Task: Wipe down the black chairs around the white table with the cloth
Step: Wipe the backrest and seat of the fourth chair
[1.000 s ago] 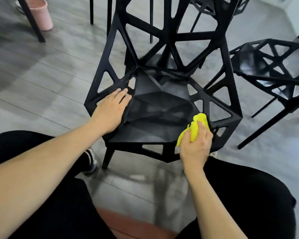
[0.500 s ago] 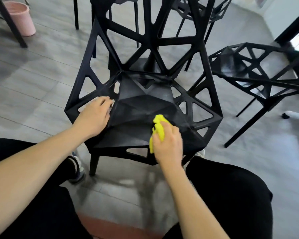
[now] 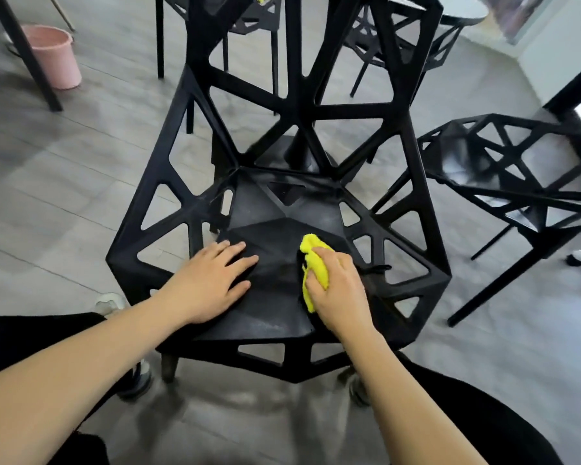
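Right hand [image 3: 341, 293] has its grip curled tight round the bunched yellow cloth [image 3: 313, 268], pressing it onto the seat of the black chair [image 3: 275, 209] — cloth pokes out ahead of and to the left of the knuckles. Left hand [image 3: 208, 285] lies flat, fingers straight and a little spread, palm down on the same seat, just left of the grip and apart from the cloth; it holds nothing.

Around the grip: the chair's open triangular frame rises straight ahead as the backrest, side lattice panels close on the right and further off past the left hand. Right of the grip, well apart, a second black chair [image 3: 517, 176] of the same lattice kind, seat facing in. Beyond the backrest, more black chairs [image 3: 399, 38], partly hidden by the bars. Far ahead to the right, an edge of the white desk [image 3: 463, 8] top. Far left and ahead, a pink bucket [image 3: 56, 55] on the floor, beside a slanted black leg [image 3: 24, 52] — of what, cannot tell.

Behind the grip, the person's knees in black trousers [image 3: 483, 417], a shoe [image 3: 138, 380] near the chair's front left leg.

Floor [image 3: 64, 182]: grey wood-look planks, faint sheen. Light wall and a dark door frame far right.
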The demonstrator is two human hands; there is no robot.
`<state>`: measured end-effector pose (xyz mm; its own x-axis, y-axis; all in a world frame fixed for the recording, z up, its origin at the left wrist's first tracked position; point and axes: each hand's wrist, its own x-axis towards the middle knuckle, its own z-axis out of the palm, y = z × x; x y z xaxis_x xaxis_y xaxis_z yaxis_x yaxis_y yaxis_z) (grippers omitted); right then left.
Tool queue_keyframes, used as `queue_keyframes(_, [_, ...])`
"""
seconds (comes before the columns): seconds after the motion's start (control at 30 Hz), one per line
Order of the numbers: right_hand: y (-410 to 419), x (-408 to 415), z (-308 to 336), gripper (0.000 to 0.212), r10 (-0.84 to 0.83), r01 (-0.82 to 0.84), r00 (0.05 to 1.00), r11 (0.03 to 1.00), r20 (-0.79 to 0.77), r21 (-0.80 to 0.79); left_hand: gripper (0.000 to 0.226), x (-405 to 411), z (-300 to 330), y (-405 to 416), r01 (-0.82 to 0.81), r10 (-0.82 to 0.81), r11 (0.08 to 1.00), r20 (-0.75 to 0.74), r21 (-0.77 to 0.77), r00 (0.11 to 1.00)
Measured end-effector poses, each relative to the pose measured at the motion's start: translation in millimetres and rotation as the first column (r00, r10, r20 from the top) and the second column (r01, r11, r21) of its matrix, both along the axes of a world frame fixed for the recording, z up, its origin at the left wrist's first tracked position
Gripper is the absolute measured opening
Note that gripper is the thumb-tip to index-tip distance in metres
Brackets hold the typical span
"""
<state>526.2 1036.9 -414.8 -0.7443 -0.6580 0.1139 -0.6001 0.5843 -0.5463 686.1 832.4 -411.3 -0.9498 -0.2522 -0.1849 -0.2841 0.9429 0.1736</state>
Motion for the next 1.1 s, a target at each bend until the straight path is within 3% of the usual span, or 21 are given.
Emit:
queue_keyframes(0.1, [-33.4, -44.7, -6.8, 0.050, -0.075, 0.075, 0.997, 0.997, 0.002, -0.007, 0.079, 1.6, -1.1, -0.5, -0.003, 0.003, 1.000, -0.007, 0.011, 1.000])
queue_keyframes(0.23, [-78.3, -90.9, -9.9, 0.049, -0.126, 0.131, 0.989, 0.989, -0.078, 0.063, 0.069, 2.2, -5.4, -1.0, 0.001, -0.003, 0.999, -0.031, -0.041, 1.000])
queue_keyframes(0.4, [-131.0, -124.2, 5.9, 0.042, -0.172, 0.287, 0.924, 0.901, -0.341, 0.324, 0.054, 9.0, -7.5, 7.7, 0.009, -0.032, 0.987, -0.139, -0.161, 0.990])
queue_keyframes(0.5, [-162.1, -145.0, 18.8, 0.042, -0.245, 0.358, 0.917, 0.854, -0.315, 0.377, 0.054, 8.3, -7.2, 9.4, 0.012, -0.039, 0.984, -0.148, -0.179, 0.988])
queue_keyframes(0.7, [-184.8, -164.8, 38.3, 0.050, -0.357, 0.365, 0.929, 0.833, -0.099, 0.415, 0.055, 7.0, -8.2, 8.0, 0.013, -0.032, 0.984, -0.105, -0.179, 0.994])
queue_keyframes(0.8, [-192.7, -137.3, 28.4, 0.051, -0.263, 0.283, 0.959, 0.890, -0.106, 0.357, 0.055, 7.9, -8.4, 5.8, 0.024, -0.040, 0.986, -0.089, -0.166, 0.995])
queue_keyframes(0.9, [-215.4, -100.7, 19.7, 0.048, -0.063, 0.087, 0.994, 0.944, -0.084, 0.318, 0.056, 6.9, -9.0, 5.6, 0.031, -0.046, 0.986, -0.082, -0.165, 0.996])
queue_keyframes(1.1, [-259.4, -86.6, 33.8, 0.050, 0.291, -0.215, 0.949, 0.881, -0.125, 0.422, 0.055, 6.1, -8.0, 6.8, 0.026, -0.047, 0.982, -0.108, -0.190, 0.993])
